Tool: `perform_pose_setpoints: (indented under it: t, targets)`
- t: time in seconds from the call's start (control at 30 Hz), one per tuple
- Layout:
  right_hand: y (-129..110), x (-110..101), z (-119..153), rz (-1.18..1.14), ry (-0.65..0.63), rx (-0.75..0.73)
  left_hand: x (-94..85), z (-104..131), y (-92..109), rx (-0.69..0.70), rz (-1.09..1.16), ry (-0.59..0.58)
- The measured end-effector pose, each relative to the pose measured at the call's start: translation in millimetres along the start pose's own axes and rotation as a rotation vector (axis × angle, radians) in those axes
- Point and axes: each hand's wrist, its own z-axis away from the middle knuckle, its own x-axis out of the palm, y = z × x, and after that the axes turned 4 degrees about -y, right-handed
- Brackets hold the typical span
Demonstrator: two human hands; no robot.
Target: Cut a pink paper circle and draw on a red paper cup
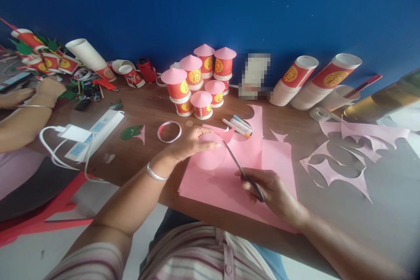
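My left hand (193, 143) is closed on a round piece of pink paper (210, 157), thumb on top near its upper edge. In my right hand (274, 190) is a pair of scissors (251, 180), fingers wrapped round the dark handles. The blades reach up and left to the right edge of the pink circle, where a small pink offcut (229, 139) curls up. Beneath both hands lies a stack of pink paper sheets (278, 157) on the brown table. Two or more markers (241, 126) rest just beyond the blades.
Paper cups with pink cone roofs (202, 104) stand behind my hands. Stacked red cups (297, 79) lean at the back right, and pink scraps (341, 175) lie at right. A power strip (98, 133), a tape roll (169, 132) and another person's arm (29, 113) are at left.
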Motion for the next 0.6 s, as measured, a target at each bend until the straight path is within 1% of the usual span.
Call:
perform_pose_setpoints:
  t: [0.1,0.23,0.37,0.47,0.6]
  targets:
    - [0.4,-0.3,-0.2,0.007,0.005,0.011,-0.4,0.6,-0.1,-0.014,0.004,0.009]
    - [2.8,-0.8,0.2,0.019,0.008,0.016,-0.9,0.2,-2.0,-0.008,-0.006,0.068]
    - [7.4,-2.0,0.1,0.039,0.025,0.014,-0.8,0.2,-0.3,-0.022,-0.022,0.05]
    - [10.9,-2.5,-1.2,0.037,0.039,0.012,0.4,1.6,4.6,0.012,-0.035,0.078]
    - [13.3,-2.1,-3.5,0.079,0.04,-0.003,3.3,4.5,11.2,0.114,-0.081,0.134]
